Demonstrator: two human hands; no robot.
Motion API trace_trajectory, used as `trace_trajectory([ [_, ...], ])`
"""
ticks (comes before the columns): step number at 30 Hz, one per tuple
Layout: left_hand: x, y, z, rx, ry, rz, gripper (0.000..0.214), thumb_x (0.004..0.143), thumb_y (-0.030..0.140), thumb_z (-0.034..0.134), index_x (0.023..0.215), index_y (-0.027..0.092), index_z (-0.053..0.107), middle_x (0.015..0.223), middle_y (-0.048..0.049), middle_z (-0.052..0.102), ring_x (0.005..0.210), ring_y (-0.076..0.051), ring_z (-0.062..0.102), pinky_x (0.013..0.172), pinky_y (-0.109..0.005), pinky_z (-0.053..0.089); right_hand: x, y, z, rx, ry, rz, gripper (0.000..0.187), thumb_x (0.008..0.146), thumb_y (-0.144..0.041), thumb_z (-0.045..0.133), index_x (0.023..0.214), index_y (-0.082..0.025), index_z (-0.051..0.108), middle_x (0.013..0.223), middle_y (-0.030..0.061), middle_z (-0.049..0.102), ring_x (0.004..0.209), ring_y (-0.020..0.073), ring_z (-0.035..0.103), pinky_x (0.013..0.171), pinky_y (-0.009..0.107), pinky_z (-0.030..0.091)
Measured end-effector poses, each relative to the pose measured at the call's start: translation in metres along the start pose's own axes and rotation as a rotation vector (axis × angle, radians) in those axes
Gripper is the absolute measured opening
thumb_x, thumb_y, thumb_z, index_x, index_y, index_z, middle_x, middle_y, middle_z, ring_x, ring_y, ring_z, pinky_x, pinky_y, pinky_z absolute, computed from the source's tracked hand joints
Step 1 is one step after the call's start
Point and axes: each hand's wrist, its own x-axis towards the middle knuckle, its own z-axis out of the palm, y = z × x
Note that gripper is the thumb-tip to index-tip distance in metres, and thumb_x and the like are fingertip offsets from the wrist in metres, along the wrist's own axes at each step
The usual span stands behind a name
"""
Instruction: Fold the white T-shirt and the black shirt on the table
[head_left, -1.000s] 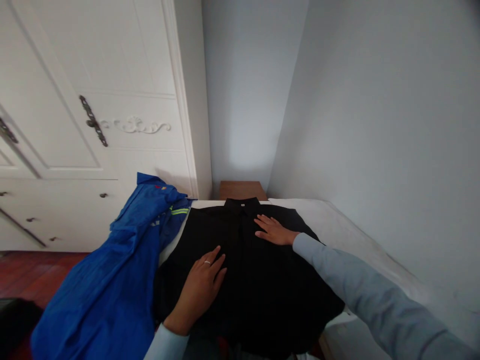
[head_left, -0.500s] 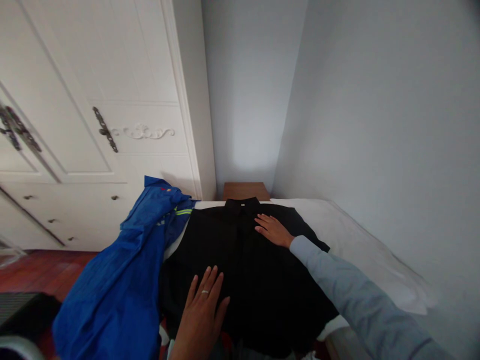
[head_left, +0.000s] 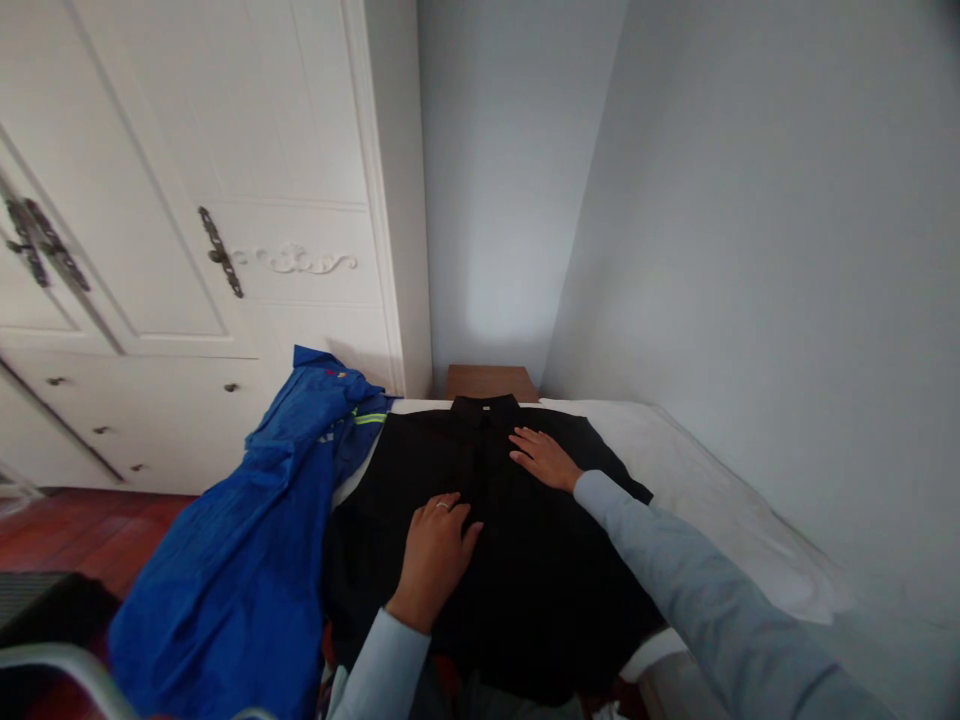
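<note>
A black collared shirt (head_left: 480, 600) lies spread out, its collar (head_left: 486, 408) at the far end with a small pale label inside. My right hand (head_left: 544, 458) rests flat on the upper right of the shirt just below the collar, fingers stretched out. Lower and to the left, my left hand (head_left: 436, 550), with a ring on one finger, is on the middle of the shirt. Its fingers bend downward and the thumb stands apart; no cloth is visibly gripped. A blue garment (head_left: 247, 560) with a yellow-green stripe lies along the left side of the shirt.
A white cover (head_left: 712, 490) extends under the shirt toward the grey wall (head_left: 780, 250) on the right. Behind the collar stands a brown wooden piece (head_left: 491, 382). A white wardrobe (head_left: 300, 160) fills the left. A pale curved tube (head_left: 67, 655) shows at bottom left.
My left hand has moved forward and slightly right up the shirt, its fingers going from stretched to bent. My right hand has stayed in place. The view has shifted slightly.
</note>
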Motion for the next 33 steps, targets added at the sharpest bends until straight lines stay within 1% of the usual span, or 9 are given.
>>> trace_trajectory([
  [4,-0.012,-0.017,0.010,-0.166,0.118,-0.017,0.018,0.093,0.024,0.058,0.098,0.022,0.075,0.116,-0.0085,0.074,0.114,-0.027,0.067,0.098,-0.049,0.055,-0.001,-0.001,-0.002,-0.012,-0.002,-0.011,0.064,0.103,-0.056,0.028,0.149,-0.017,0.048,0.159,0.0117,0.037,0.149,0.0264,0.030,0.122,0.049,0.024],
  [7,-0.019,-0.022,0.013,-0.206,0.154,-0.013,0.020,0.095,0.024,0.054,0.097,0.023,0.074,0.111,-0.0061,0.076,0.112,-0.025,0.069,0.097,-0.048,0.055,-0.001,-0.002,-0.002,-0.010,-0.006,-0.005,0.065,0.103,-0.055,0.029,0.149,-0.014,0.048,0.159,0.0130,0.037,0.149,0.0272,0.031,0.122,0.049,0.024],
  [11,-0.021,-0.019,0.011,-0.170,0.135,0.037,0.020,0.094,0.021,0.055,0.098,0.025,0.074,0.115,-0.0045,0.075,0.115,-0.026,0.067,0.099,-0.049,0.054,-0.001,-0.001,-0.001,-0.006,-0.006,0.002,0.065,0.103,-0.055,0.030,0.149,-0.013,0.047,0.159,0.0141,0.036,0.149,0.0279,0.030,0.123,0.049,0.022],
  [17,-0.021,-0.014,0.008,-0.119,0.141,0.065,0.020,0.093,0.022,0.055,0.101,0.024,0.073,0.116,-0.0063,0.074,0.116,-0.027,0.066,0.098,-0.049,0.055,0.000,0.003,0.003,-0.001,0.009,-0.005,0.066,0.102,-0.058,0.027,0.149,-0.017,0.048,0.159,0.0126,0.038,0.149,0.0271,0.031,0.122,0.049,0.022],
  [23,-0.021,-0.013,0.007,-0.082,0.121,0.062,0.020,0.093,0.024,0.056,0.103,0.025,0.073,0.120,-0.0061,0.072,0.117,-0.027,0.065,0.098,-0.049,0.054,0.000,0.003,0.003,0.001,0.012,0.002,0.064,0.102,-0.056,0.029,0.149,-0.017,0.048,0.159,0.0124,0.037,0.149,0.0275,0.031,0.122,0.049,0.023],
  [28,-0.022,-0.012,0.008,-0.083,0.124,0.058,0.021,0.093,0.024,0.055,0.103,0.025,0.073,0.120,-0.0062,0.072,0.117,-0.026,0.065,0.098,-0.048,0.054,0.000,0.002,0.002,0.009,0.012,0.004,0.064,0.102,-0.057,0.028,0.149,-0.019,0.048,0.159,0.0115,0.037,0.149,0.0278,0.031,0.122,0.051,0.023],
  [33,-0.022,-0.013,0.007,-0.115,0.106,0.063,0.020,0.093,0.024,0.056,0.105,0.025,0.073,0.121,-0.0060,0.072,0.118,-0.027,0.064,0.100,-0.050,0.053,0.000,0.002,0.001,0.003,0.006,0.006,0.063,0.102,-0.056,0.030,0.149,-0.018,0.048,0.159,0.0114,0.038,0.149,0.0274,0.031,0.122,0.050,0.023],
])
